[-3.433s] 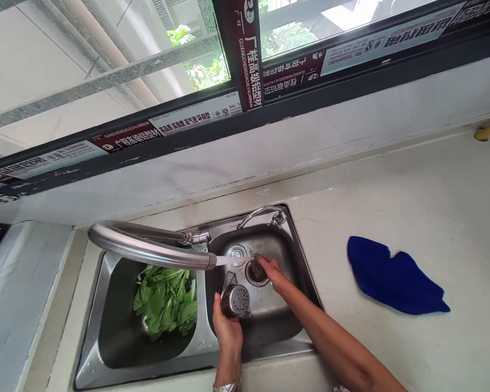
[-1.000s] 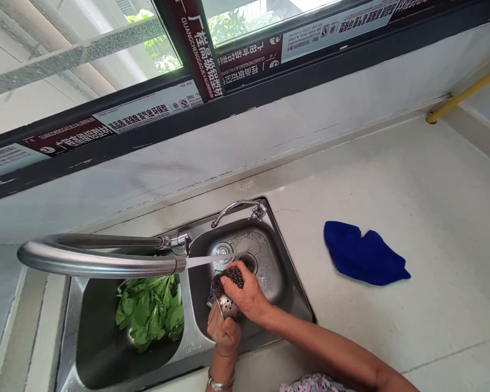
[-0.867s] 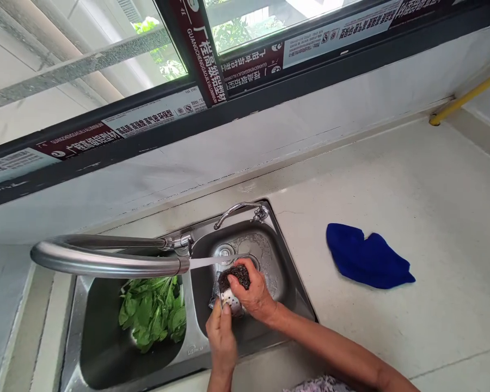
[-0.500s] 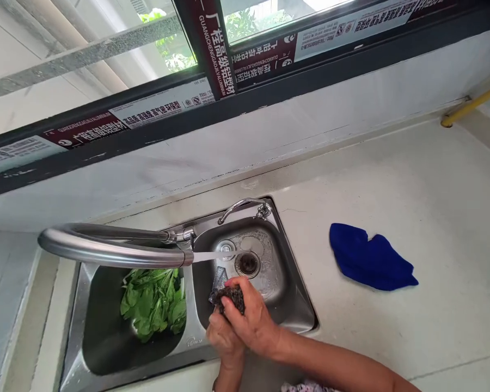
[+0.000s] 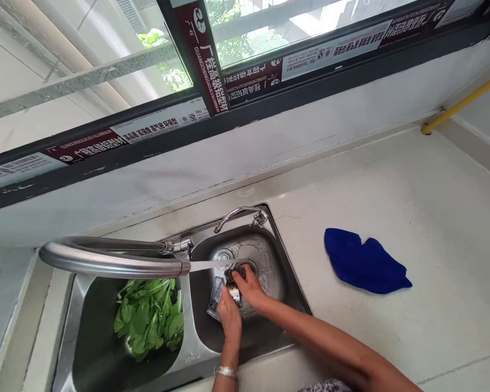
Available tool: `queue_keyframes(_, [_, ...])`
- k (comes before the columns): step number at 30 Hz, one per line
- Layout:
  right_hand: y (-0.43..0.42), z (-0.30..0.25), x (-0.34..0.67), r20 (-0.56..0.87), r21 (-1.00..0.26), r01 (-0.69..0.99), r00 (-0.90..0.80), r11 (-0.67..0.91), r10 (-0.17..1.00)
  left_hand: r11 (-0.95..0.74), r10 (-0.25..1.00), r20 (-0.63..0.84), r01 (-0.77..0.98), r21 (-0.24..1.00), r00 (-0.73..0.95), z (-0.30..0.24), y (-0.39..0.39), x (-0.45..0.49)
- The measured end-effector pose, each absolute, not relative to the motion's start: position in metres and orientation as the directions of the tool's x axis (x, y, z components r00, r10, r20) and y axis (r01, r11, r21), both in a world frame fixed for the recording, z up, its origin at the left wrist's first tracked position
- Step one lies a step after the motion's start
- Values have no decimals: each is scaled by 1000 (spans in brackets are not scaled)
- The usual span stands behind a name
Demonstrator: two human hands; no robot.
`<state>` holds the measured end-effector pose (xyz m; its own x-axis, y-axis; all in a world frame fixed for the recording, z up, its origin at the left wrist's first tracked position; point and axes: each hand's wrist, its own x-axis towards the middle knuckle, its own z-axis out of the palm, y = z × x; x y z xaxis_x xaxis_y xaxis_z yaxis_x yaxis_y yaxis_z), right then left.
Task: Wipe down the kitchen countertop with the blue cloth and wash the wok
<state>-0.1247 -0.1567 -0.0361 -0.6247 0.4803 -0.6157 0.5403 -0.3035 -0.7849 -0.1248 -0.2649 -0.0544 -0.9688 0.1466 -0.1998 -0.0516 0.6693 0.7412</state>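
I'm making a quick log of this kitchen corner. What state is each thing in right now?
Big tap: running into the right basin
Small tap: no water seen flowing
Greens: loose, heaped in the left basin
Blue cloth: lying on the counter
Metal container: gripped in the left hand
Scrubber: held in the right hand, against the metal container

in the right basin (image 5: pixel 285 286), my left fingers (image 5: pixel 225 298) hold a canister (image 5: pixel 235 296), a scrubber (image 5: pixel 233 276) at its 12 o'clock, a mesh piece (image 5: pixel 215 298) at 9. from there, leaves (image 5: pixel 147 316) lie in the left basin (image 5: pixel 92 340) at 9, the faucet's base (image 5: pixel 180 246) at 10, a small tap (image 5: pixel 260 218) at 12 with the window frame (image 5: pixel 206 60) behind, a pipe (image 5: pixel 465 102) at 2, a cloth (image 5: pixel 363 264) on the worktop (image 5: pixel 436 218) at 3.
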Motion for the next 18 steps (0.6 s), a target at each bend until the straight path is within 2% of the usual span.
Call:
queue_keyframes(9, [-117, -76, -154, -591, -807, 475, -638, -353, 494, 603, 301, -395, -147, 784, -868, -71, -222, -189])
queue_keyframes(13, [-123, -72, -137, -569, -820, 486, -640, -302, 516, 562, 374, -422, -161, 811, -826, -75, -226, -179])
queue_keyframes(18, [-147, -55, -117, -466, -879, 438, -701, -190, 539, 556, 411, -420, -143, 819, -809, -70, -243, -157])
